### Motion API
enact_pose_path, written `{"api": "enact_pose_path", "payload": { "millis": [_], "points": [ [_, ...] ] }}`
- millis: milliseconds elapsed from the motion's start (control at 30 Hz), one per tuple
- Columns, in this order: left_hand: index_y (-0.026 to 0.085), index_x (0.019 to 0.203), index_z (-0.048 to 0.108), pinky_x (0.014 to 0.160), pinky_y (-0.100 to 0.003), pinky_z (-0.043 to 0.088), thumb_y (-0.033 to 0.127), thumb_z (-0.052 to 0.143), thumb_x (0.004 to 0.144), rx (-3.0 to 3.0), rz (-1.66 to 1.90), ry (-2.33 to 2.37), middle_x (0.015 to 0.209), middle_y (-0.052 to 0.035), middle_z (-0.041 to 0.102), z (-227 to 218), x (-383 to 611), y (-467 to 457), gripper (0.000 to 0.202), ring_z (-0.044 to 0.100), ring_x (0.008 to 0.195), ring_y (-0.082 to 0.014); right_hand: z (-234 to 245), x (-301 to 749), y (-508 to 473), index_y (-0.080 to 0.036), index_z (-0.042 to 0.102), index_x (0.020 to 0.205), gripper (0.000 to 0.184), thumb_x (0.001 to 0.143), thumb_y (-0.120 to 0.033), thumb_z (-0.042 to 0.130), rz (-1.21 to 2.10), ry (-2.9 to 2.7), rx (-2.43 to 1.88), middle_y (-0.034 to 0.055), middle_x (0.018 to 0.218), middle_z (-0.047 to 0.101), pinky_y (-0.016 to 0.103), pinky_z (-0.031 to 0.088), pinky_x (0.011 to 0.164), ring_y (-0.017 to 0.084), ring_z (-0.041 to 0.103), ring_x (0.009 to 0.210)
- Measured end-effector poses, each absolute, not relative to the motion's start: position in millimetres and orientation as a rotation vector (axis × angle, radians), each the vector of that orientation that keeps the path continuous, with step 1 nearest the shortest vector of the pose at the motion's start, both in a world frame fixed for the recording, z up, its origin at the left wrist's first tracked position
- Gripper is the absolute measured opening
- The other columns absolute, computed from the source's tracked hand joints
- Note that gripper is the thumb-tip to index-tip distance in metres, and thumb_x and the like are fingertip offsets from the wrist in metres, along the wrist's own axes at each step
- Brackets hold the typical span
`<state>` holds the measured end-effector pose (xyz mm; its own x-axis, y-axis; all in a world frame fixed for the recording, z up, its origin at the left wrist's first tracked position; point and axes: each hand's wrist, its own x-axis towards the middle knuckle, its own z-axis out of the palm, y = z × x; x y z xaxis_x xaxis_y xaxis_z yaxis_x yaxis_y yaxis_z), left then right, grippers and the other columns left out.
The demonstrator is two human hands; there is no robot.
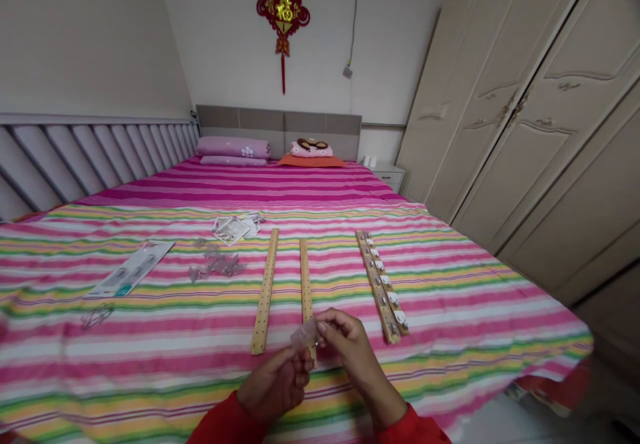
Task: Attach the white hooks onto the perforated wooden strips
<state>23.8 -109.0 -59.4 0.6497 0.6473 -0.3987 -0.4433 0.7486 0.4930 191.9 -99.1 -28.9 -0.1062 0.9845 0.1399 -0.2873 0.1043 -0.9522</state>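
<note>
Small clear plastic piece [305,334] | grip: left hand [274,384] and right hand [353,357] clamped on it, fingertips together | just beyond grip: two bare perforated pale-wood strips [265,291] | right of grip: wooden strip with white hooks [383,287] | far left: printed card [131,269], writing unreadable | beneath: pink-striped bed cover [450,317]

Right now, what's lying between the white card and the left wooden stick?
A small heap of clear plastic pieces, on the striped bedspread, shown in the head view.
</note>
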Motion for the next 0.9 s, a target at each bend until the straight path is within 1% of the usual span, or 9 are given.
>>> {"api": "enact_pose_path", "payload": {
  "millis": [100, 167, 233, 333, 500, 600, 667, 767, 900],
  "points": [
    [0.013, 0.070, 0.061, 0.047, -0.017, 0.028, 0.048, 0.075, 0.058, 0.662, 0.835, 0.993, 0.063, 0.0019, 0.054, -53, 19, -105, 0.039, 0.044, 0.052, -0.0055, -25, 200, -98, -0.018, 0.068, 0.082, 0.014, 0.081, -0.032, 0.062, 1.058, -1.368, -0.912, 0.0009, 0.072, 0.058, 0.025, 0.042, 0.058, 0.014, 0.052, 0.063],
    [0.015, 0.068, 0.061, 0.051, -0.019, 0.035, 0.050, 0.072, 0.061, 0.920, 1.028, 1.183, 0.061, 0.0014, 0.055, -44, 15, -104, 0.037, 0.048, 0.056, -0.0086, -20, 203, -101, -0.019, 0.067, 0.085, 0.015, 0.086, -0.026, 0.055, 0.811, -1.579, -0.940, 0.0034, 0.077, 0.059, 0.027, 0.043, 0.064, 0.016, 0.054, 0.072],
    [0.016, 0.072, 0.064, 0.060, -0.022, 0.042, 0.049, 0.069, 0.065, 1.154, 1.155, 1.269, 0.067, -0.0004, 0.060, -35, 10, -103, 0.034, 0.053, 0.065, -0.0124, -16, 204, -105, -0.019, 0.066, 0.088, 0.017, 0.089, -0.021, 0.049, 0.638, -1.755, -0.938, 0.0050, 0.080, 0.059, 0.029, 0.043, 0.068, 0.018, 0.055, 0.078],
    [0.018, 0.080, 0.068, 0.068, -0.026, 0.046, 0.046, 0.066, 0.068, 1.420, 1.185, 1.280, 0.078, -0.0037, 0.065, -25, 9, -104, 0.031, 0.058, 0.073, -0.0157, -13, 201, -109, -0.019, 0.064, 0.093, 0.019, 0.091, -0.018, 0.045, 0.580, -1.863, -0.919, 0.0060, 0.084, 0.058, 0.029, 0.044, 0.069, 0.018, 0.055, 0.080],
    [0.019, 0.077, 0.069, 0.066, -0.025, 0.048, 0.042, 0.063, 0.072, 1.594, 1.138, 1.243, 0.077, -0.0047, 0.067, -28, 17, -106, 0.025, 0.060, 0.071, -0.0159, -15, 196, -108, -0.019, 0.064, 0.090, 0.019, 0.091, -0.019, 0.046, 0.637, -1.826, -0.913, 0.0050, 0.081, 0.059, 0.028, 0.045, 0.069, 0.017, 0.056, 0.078],
    [0.018, 0.074, 0.068, 0.063, -0.025, 0.048, 0.043, 0.066, 0.068, 1.469, 1.133, 1.236, 0.071, -0.0039, 0.068, -31, 24, -107, 0.026, 0.060, 0.067, -0.0158, -23, 195, -103, -0.019, 0.066, 0.086, 0.015, 0.088, -0.024, 0.052, 0.710, -1.693, -0.946, 0.0041, 0.079, 0.059, 0.027, 0.045, 0.066, 0.016, 0.056, 0.075],
    [0.017, 0.072, 0.067, 0.064, -0.026, 0.049, 0.043, 0.069, 0.065, 1.329, 1.131, 1.198, 0.070, -0.0039, 0.068, -34, 28, -107, 0.028, 0.062, 0.067, -0.0165, -33, 195, -98, -0.018, 0.066, 0.086, 0.015, 0.083, -0.031, 0.059, 0.835, -1.516, -0.996, 0.0031, 0.077, 0.061, 0.025, 0.045, 0.061, 0.015, 0.057, 0.069],
    [0.016, 0.071, 0.067, 0.065, -0.026, 0.049, 0.044, 0.073, 0.058, 1.108, 1.133, 1.167, 0.070, -0.0039, 0.069, -39, 32, -103, 0.031, 0.062, 0.068, -0.0160, -50, 193, -95, -0.017, 0.065, 0.083, 0.028, 0.073, -0.043, 0.068, 1.121, -1.233, -1.034, -0.0002, 0.065, 0.061, 0.024, 0.044, 0.053, 0.013, 0.055, 0.056],
    [0.014, 0.070, 0.065, 0.052, -0.021, 0.043, 0.042, 0.078, 0.050, 0.906, 1.088, 1.210, 0.060, -0.0002, 0.065, -53, 33, -97, 0.037, 0.056, 0.053, -0.0097, -67, 188, -97, -0.016, 0.062, 0.072, 0.040, 0.061, -0.052, 0.074, 1.362, -1.034, -1.043, -0.0029, 0.050, 0.058, 0.023, 0.043, 0.046, 0.010, 0.051, 0.043]
  ]
}}
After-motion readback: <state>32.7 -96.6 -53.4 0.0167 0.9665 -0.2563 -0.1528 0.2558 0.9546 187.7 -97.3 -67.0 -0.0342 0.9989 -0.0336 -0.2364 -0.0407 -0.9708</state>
